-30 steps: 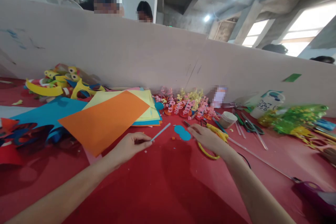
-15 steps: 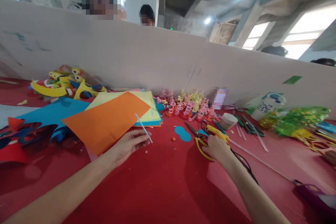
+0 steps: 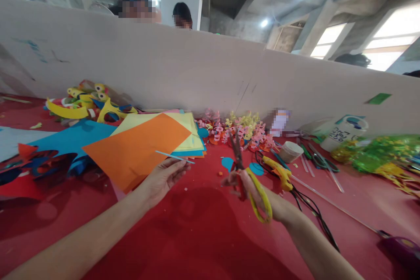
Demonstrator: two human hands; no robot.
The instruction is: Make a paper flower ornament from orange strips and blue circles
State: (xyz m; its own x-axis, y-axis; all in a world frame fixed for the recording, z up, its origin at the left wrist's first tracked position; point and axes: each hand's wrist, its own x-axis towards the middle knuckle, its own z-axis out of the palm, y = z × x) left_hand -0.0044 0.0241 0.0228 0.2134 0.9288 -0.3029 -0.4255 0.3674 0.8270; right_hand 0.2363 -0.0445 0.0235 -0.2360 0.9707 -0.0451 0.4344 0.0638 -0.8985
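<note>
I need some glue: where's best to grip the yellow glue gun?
Likely by the handle, from the near right: that end of the yellow glue gun angles toward the wearer and has the black cord, while the other end points away, leftward.

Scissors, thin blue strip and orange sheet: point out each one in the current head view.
Scissors [image 3: 239, 164]: head view, near the pivot, below the blades.
Thin blue strip [image 3: 172, 156]: head view, about midway along its length.
Orange sheet [image 3: 139, 148]: head view, middle of its upper face.
</note>
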